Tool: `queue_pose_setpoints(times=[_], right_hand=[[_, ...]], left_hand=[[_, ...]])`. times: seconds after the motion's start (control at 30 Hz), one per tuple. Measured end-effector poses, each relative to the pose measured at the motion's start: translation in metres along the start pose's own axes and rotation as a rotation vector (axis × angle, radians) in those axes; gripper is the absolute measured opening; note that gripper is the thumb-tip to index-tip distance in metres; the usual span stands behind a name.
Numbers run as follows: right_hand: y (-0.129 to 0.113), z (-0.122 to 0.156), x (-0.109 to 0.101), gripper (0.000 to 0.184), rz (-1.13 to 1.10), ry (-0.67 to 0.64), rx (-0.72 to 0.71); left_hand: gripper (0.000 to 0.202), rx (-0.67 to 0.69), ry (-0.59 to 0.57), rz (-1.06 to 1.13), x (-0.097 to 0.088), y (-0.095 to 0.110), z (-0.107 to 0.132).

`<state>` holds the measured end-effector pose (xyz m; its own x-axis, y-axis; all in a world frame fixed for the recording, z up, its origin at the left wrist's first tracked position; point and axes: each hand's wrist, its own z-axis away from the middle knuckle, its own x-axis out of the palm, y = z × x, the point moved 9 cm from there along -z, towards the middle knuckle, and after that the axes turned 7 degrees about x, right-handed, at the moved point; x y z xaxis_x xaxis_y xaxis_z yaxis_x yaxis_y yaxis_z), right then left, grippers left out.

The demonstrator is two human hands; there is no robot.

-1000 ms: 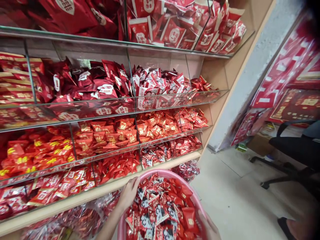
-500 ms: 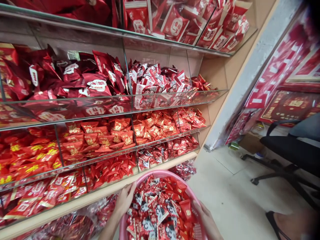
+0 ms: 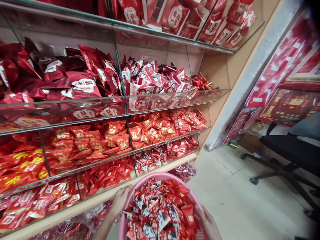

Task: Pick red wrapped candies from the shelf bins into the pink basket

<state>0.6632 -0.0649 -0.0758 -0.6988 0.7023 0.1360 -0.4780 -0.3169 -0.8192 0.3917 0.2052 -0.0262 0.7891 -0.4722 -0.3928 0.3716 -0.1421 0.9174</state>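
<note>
A round pink plastic basket (image 3: 163, 175) is full of small red candy packets (image 3: 160, 210), many with black-and-white cartoon figures and some plain red with gold. My left hand (image 3: 120, 200) is at its upper left rim, fingers close against the rim and beside the wooden shelf edge; its grip is partly hidden. On the right side, my right hand (image 3: 208, 221) clasps the rim with the fingers wrapped outside. The basket sits right in front of the lowest shelf, and what bears its underside is out of sight.
A wooden rack (image 3: 218, 75) with glass-fronted compartments holds red packets (image 3: 83, 85) on several levels. Clear plastic bags (image 3: 183, 170) lie under the bottom ledge. To the right are tiled floor (image 3: 230, 166), a black office chair (image 3: 287, 146) and red decorations (image 3: 275, 73).
The view has shifted a little, so the left shelves appear further left. My left hand has slid outward along the basket's rim. The foot at lower right is gone from view.
</note>
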Motion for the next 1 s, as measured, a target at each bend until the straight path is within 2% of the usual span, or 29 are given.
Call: queue_pose_setpoints(times=[0.13,0.2,0.27,0.3,0.37,0.47,0.53,0.6,0.67,0.73,0.83,1.0], right_hand=[[-0.022,0.002,-0.015,0.055,0.25,0.173,-0.149],[-0.04,0.001,-0.023,0.055,0.34,0.287,-0.238],[-0.065,-0.004,-0.02,0.055,0.382,0.336,-0.35],[-0.08,-0.008,-0.013,0.054,0.398,0.334,-0.42],[-0.113,-0.017,0.015,0.049,0.469,0.264,-0.563],[-0.161,-0.029,0.073,0.038,0.669,0.192,-0.738],[-0.185,-0.038,0.114,0.032,0.851,0.152,-0.802],[-0.199,-0.05,0.147,0.029,1.093,0.167,-0.782],[-0.206,-0.064,0.165,0.029,1.309,0.259,-0.693],[-0.211,-0.075,0.174,0.032,1.408,0.332,-0.614],[-0.212,-0.086,0.182,0.039,1.435,0.368,-0.551],[-0.211,-0.097,0.187,0.027,1.46,0.39,-0.479]], left_hand=[[0.05,0.13,-0.093,-0.162,0.002,0.013,-0.008],[0.049,0.159,-0.113,-0.19,0.003,0.013,-0.008],[0.05,0.156,-0.111,-0.22,0.002,0.009,-0.01],[0.05,0.147,-0.111,-0.253,0.002,0.006,-0.011],[0.05,0.132,-0.123,-0.338,0.003,0.001,-0.015],[0.044,0.128,-0.158,-0.434,0.006,-0.002,-0.021],[0.041,0.127,-0.162,-0.456,0.006,-0.002,-0.024],[0.043,0.124,-0.162,-0.478,0.006,-0.001,-0.024],[0.046,0.122,-0.162,-0.496,0.006,0.0,-0.024],[0.048,0.119,-0.159,-0.514,0.006,0.0,-0.025],[0.049,0.112,-0.154,-0.537,0.007,-0.001,-0.025],[0.049,0.098,-0.181,-0.519,0.008,0.0,-0.024]])
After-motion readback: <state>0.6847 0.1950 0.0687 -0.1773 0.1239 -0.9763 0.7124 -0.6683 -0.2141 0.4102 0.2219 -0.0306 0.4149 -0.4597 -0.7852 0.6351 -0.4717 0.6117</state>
